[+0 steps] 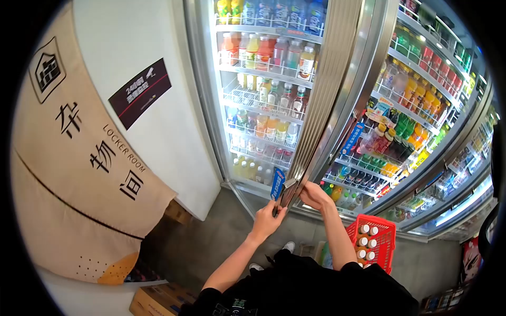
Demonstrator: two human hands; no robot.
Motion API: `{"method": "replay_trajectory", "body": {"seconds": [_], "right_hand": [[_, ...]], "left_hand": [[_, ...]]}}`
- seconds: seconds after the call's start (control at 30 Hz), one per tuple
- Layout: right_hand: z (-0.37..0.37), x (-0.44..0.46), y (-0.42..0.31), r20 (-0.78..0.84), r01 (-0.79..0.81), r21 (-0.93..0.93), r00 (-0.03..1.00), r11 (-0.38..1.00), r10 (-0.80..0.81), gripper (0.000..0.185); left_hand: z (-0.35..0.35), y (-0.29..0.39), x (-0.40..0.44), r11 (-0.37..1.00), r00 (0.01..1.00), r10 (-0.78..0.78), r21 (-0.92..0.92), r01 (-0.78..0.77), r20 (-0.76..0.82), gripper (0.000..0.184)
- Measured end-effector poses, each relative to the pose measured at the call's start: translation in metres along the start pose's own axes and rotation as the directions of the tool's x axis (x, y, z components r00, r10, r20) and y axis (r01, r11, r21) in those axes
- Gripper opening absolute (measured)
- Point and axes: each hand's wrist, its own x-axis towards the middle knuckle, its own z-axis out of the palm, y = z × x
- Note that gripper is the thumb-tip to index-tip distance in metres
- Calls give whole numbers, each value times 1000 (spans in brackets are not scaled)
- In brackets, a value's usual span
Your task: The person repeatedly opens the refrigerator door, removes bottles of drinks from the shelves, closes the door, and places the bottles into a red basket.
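Note:
In front of me stands a glass-door drinks cooler with a ridged metal door edge [328, 89]. My left hand [267, 218] is closed around a dark, narrow handle-like part low on that edge, just below a blue label [276, 181]. My right hand [315, 196] is beside it, its fingers bent against the door's metal edge; the fingertips are partly hidden. Shelves of bottled drinks [263, 52] show behind the glass. A red basket [391, 237] on the floor near my right forearm holds several white-capped bottles [363, 241].
More coolers with bottles [414, 92] run along the right. A beige curtain [58, 174] with lettering hangs at the left, before a white wall [132, 37] with a dark sign [139, 94]. A cardboard box [158, 300] sits at the lower left on the grey floor [216, 234].

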Motion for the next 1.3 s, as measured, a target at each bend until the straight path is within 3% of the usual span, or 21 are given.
{"method": "replay_trajectory", "body": {"seconds": [0.1, 0.17, 0.2, 0.27, 0.37, 0.43, 0.5, 0.57, 0.63, 0.73, 0.77, 0.87, 1.0, 1.07, 1.1, 1.17, 1.2, 1.23, 1.3], "right_hand": [[21, -6, -2, 130, -36, -122, 990, 992, 52, 27], [22, 6, 1, 205, -186, -356, 941, 916, 271, 33], [44, 0, -3, 339, -119, -313, 913, 942, 228, 36], [82, -4, -13, 368, -114, -433, 883, 894, 291, 36], [103, 18, 6, 437, -87, -497, 834, 864, 336, 35], [123, 33, 13, 477, 54, -645, 808, 762, 346, 35], [147, 38, 15, 507, 101, -669, 787, 737, 352, 32], [167, 48, 24, 522, 149, -701, 774, 697, 359, 35], [185, 55, 36, 576, 119, -648, 724, 752, 381, 31], [216, 58, 47, 676, 313, -587, 697, 747, 239, 26], [222, 57, 46, 659, 383, -652, 713, 655, 238, 29], [248, 54, 45, 666, 434, -670, 709, 603, 230, 30], [270, 63, 63, 707, 434, -611, 675, 662, 211, 26], [272, 68, 76, 813, 693, -518, 581, 501, 37, 23], [267, 77, 83, 819, 687, -507, 572, 520, 42, 23], [259, 95, 96, 908, 718, -254, 407, 648, -95, 31], [252, 102, 85, 910, 702, -276, 411, 656, -58, 40], [245, 115, 88, 910, 804, -228, 377, 549, -173, 48], [228, 144, 72, 873, 779, -265, 444, 569, -202, 56]], "left_hand": [[-38, 1, -11, 988, 989, -137, -58, 140, 52, 26], [-62, 6, -21, 987, 988, -155, -41, 155, 22, 26], [-75, 7, -27, 986, 987, -160, -37, 160, -1, 26], [-96, 6, -39, 969, 969, -245, -34, 245, -25, 28], [-120, -3, -56, 964, 958, -246, -141, 226, -149, 27], [-141, -1, -64, 937, 932, -334, -156, 313, -138, 27], [-155, -1, -74, 911, 909, -364, -279, 303, -203, 28], [-167, -1, -83, 904, 899, -381, -290, 313, -216, 33], [-173, -2, -89, 904, 865, -367, -351, 245, -342, 41], [-187, -4, -102, 891, 770, -417, -383, 243, -482, 44], [-194, -4, -104, 888, 726, -431, -396, 235, -535, 45], [-223, 23, -99, 985, 607, -168, -149, 82, -776, 30], [-224, 88, -66, 926, 564, 268, 370, 73, -781, 12], [-205, 106, -40, 888, 578, 333, 454, 73, -745, 9], [-195, 112, -24, 848, 585, 404, 528, 49, -703, 7], [-179, 102, 17, 796, 566, 407, 582, 165, -717, 3], [-174, 100, 36, 761, 579, 379, 599, 249, -722, 10], [-170, 98, 54, 648, 602, 427, 693, 316, -675, 21], [-162, 89, 78, 536, 690, 304, 717, 446, -657, 48]]}}
